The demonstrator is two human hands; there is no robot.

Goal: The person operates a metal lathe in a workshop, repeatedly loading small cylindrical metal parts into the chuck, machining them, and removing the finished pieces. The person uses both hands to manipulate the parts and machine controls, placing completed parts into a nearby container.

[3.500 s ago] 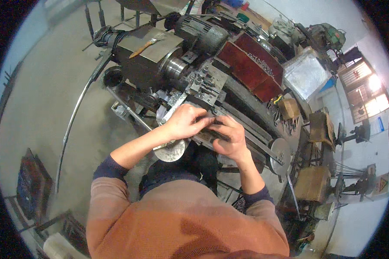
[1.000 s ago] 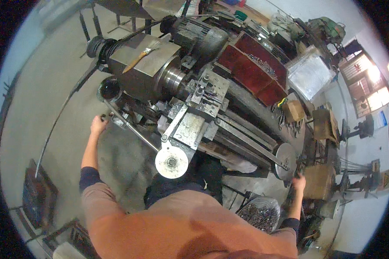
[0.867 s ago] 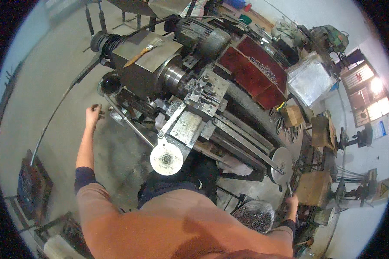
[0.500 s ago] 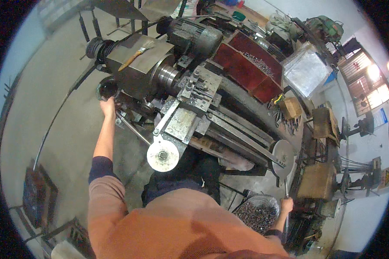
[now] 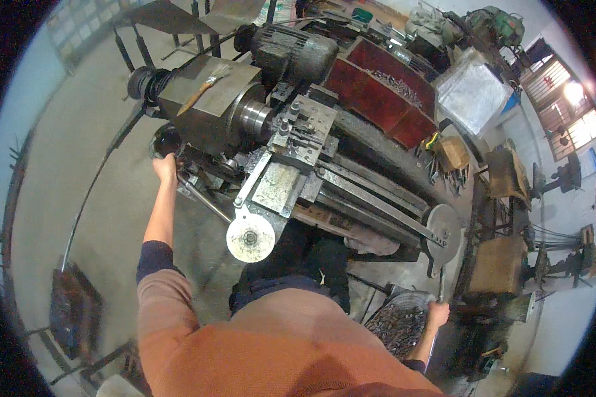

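My left hand point(image 5: 166, 168) is closed on the near edge of a round, dark, cup-shaped part point(image 5: 167, 141), beside the headstock of a small lathe point(image 5: 208, 99). Far to the right, my right hand point(image 5: 437, 313) wraps round a metal lever point(image 5: 442, 284) hanging from a grey disc point(image 5: 444, 231) at the end of the lathe bed. Between my hands, the tool slide point(image 5: 304, 129) faces the bright spindle nose point(image 5: 254, 118). A white round dial point(image 5: 250, 237) sits at its near end. A brush point(image 5: 202, 92) lies on top of the headstock.
Behind the bed stands a red metal tray point(image 5: 384, 86) holding small metal parts. A basket of metal pieces point(image 5: 397, 324) sits by my right forearm. Hand tools point(image 5: 447, 169) lie beyond the bed's right end. A dark box point(image 5: 73, 314) with a thin rod stands on the floor at left.
The view has shifted slightly. The lever now slants a little more, its lower end further left relative to the disc. Both hands keep their grips.
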